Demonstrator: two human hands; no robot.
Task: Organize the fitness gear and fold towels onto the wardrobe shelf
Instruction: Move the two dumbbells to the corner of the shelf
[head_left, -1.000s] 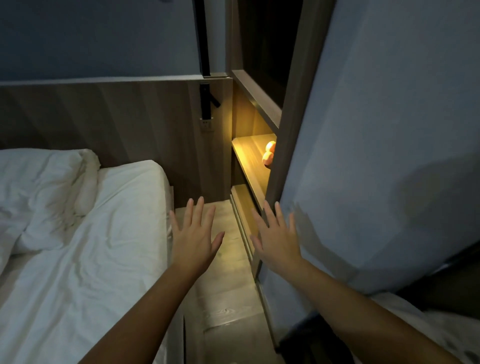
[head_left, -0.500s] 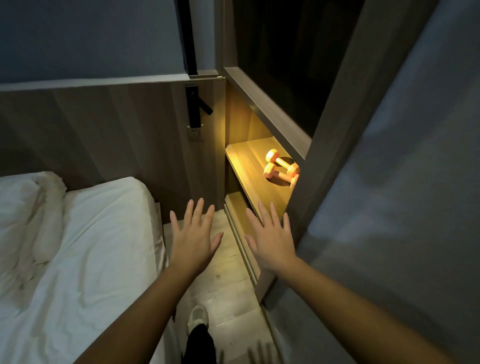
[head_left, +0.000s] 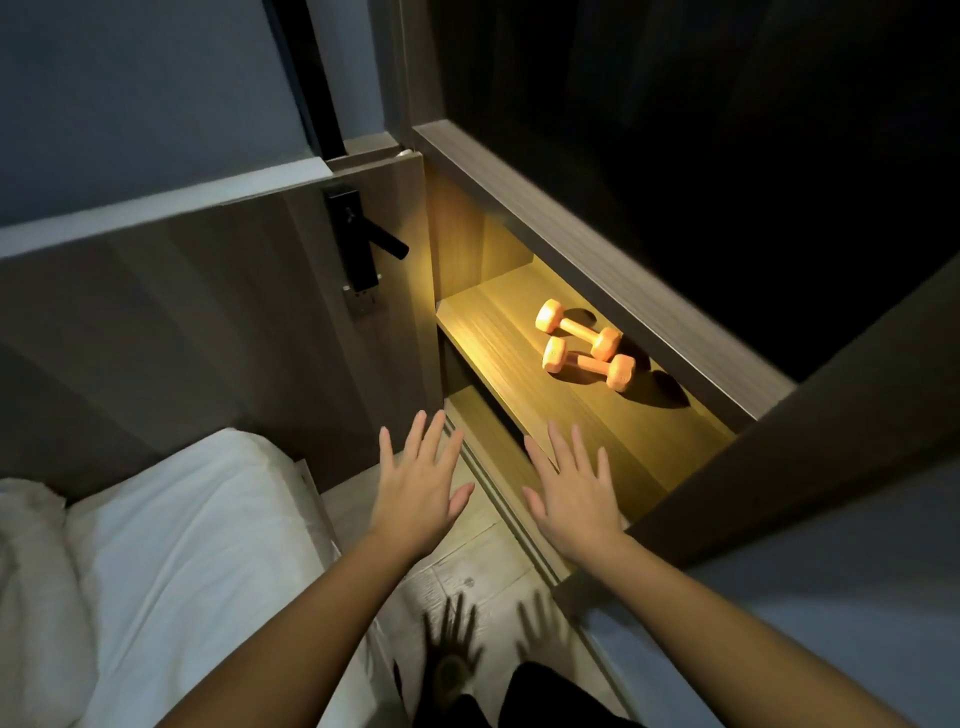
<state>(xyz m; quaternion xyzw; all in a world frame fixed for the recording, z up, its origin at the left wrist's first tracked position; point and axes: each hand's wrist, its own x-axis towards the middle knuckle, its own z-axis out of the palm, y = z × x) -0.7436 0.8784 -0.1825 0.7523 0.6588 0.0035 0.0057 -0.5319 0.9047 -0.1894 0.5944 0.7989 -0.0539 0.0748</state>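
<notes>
Two small orange dumbbells (head_left: 584, 351) lie side by side on a lit wooden wardrobe shelf (head_left: 498, 332). My left hand (head_left: 418, 486) hovers flat, palm down, fingers spread, over the floor in front of the wardrobe. My right hand (head_left: 571, 491) is likewise flat and spread, over the shelf's near edge. Both hands hold nothing and are well short of the dumbbells. No towels are in view.
A bed with white sheets (head_left: 171, 561) fills the lower left, against a wooden headboard panel (head_left: 182, 322). A black wall fitting with a socket (head_left: 358, 254) hangs beside the wardrobe. The sliding wardrobe door (head_left: 810, 441) covers the right. A narrow wooden floor strip (head_left: 467, 566) runs between.
The view has swung right and closer to the wardrobe, bringing both dumbbells and more of the shelf into sight. Both hands keep the same flat, spread pose.
</notes>
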